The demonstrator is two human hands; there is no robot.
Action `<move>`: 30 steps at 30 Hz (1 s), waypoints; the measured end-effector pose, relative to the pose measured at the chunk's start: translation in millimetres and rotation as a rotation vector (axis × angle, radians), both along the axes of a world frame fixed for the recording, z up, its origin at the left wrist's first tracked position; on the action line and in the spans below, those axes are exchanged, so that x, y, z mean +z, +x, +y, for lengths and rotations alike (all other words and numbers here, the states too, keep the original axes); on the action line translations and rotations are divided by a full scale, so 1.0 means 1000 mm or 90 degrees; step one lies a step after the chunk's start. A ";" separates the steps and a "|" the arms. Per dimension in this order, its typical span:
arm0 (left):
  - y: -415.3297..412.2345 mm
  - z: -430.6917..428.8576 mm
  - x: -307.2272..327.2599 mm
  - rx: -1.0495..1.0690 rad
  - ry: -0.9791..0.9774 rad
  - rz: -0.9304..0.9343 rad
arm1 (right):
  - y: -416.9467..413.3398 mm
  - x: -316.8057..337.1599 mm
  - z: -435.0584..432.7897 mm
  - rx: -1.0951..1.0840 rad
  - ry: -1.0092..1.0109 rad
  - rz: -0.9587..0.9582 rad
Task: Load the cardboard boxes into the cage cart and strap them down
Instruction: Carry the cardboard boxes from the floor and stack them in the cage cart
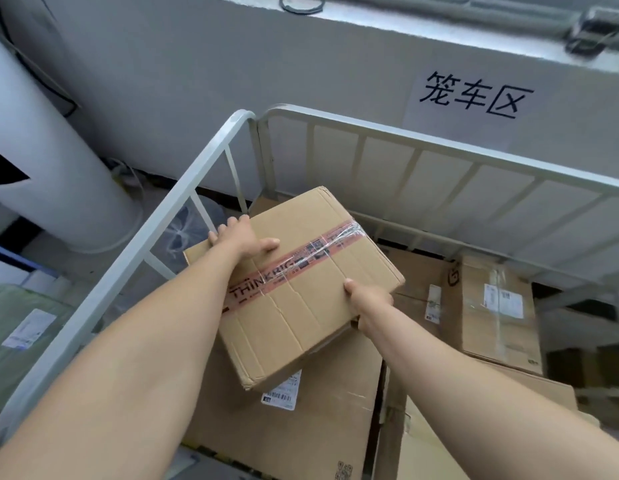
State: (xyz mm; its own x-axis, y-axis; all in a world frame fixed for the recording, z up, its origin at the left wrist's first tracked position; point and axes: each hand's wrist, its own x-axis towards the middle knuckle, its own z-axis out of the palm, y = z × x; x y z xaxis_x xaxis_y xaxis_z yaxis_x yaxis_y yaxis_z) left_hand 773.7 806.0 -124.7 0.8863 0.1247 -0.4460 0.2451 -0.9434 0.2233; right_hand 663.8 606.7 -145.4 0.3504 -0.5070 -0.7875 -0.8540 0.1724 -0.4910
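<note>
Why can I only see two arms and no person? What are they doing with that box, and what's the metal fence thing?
The camera sits on the person's head and looks down, so you see only their arms, as if through their eyes. That head camera took the only picture here. The left hand grips the far left edge of a cardboard box sealed with a printed tape strip. The right hand grips its right edge, thumb on top. The box is tilted over other boxes; I can't tell if it touches them yet. The metal fence is the side of a cage cart, a trolley with barred walls. Inside it lie a big box underneath and a labelled box to the right. A paper sign hangs on the wall behind.
</note>
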 end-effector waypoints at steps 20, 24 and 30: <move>0.016 -0.190 0.003 0.071 -0.346 -0.007 | 0.053 0.053 -0.201 -0.043 -0.192 -0.219; 0.019 -0.239 -0.025 0.053 -0.369 0.020 | 0.059 0.030 -0.253 -0.006 -0.202 -0.163; 0.024 -0.262 -0.084 0.063 -0.350 0.060 | 0.069 -0.034 -0.284 0.039 -0.168 -0.083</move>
State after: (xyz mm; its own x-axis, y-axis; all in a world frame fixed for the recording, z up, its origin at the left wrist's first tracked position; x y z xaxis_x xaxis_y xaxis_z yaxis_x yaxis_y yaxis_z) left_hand 797.9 544.3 -208.3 0.8351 -0.0678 -0.5459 0.3697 -0.6656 0.6483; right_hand 732.7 322.7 -179.3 0.4767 -0.6630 -0.5773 -0.7855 -0.0265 -0.6183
